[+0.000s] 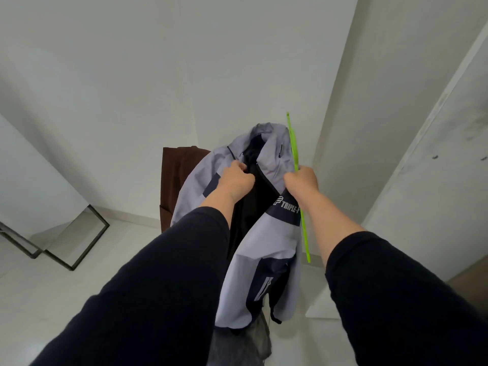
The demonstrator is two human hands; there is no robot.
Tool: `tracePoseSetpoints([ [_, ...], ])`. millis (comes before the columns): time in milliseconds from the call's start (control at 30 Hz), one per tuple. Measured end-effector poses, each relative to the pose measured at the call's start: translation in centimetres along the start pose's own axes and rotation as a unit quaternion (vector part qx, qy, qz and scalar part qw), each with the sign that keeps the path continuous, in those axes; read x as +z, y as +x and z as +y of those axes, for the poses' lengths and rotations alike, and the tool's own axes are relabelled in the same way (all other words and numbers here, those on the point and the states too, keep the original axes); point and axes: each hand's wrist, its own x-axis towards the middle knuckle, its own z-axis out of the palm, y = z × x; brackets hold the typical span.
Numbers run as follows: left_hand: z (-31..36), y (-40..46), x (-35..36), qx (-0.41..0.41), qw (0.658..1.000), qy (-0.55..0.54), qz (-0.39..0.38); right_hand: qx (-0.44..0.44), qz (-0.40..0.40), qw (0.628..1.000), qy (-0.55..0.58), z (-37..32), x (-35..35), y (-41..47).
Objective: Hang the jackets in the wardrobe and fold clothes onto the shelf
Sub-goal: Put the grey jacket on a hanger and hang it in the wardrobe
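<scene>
Left hand (236, 178): fingers curled tight round the left front edge of the jacket (269, 233), just below the collar, at the dark lining.

Right hand (301, 182): fingers clenched on the jacket's right front panel together with the hanger (297, 180); whether the fingers wrap the hanger itself or only pin it against the cloth cannot be told.

Jacket: pale lavender-grey with navy panels, a navy chest band lettered "TRIPLE-", and a zipped lower pocket. Held up in the air between both hands, front open, hem hanging down over a dark grey item (245, 344) below.

Hanger: thin, lime green plastic, seen edge-on, running from above the jacket's right shoulder down past the right wrist.

Sleeves (163, 286): black, pushed up the forearms.

Brown garment (174, 180): hangs behind the jacket, against the white wall.

Black metal frame (76, 249): stands on the pale floor, left.

White door panel (433, 180): right.
</scene>
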Motion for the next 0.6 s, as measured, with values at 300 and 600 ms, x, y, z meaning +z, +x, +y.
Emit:
tracePoseSetpoints([
  [300, 0.2, 4.6, 0.8, -0.025, 0.995, 0.098, -0.021, 0.002, 0.029, 0.999, -0.031, 2.7, -0.6, 0.0],
  [600, 0.4, 5.2, -1.2, -0.028, 0.993, -0.06, 0.095, -0.037, 0.021, 0.99, -0.132, 2.4, -2.2, 0.6],
])
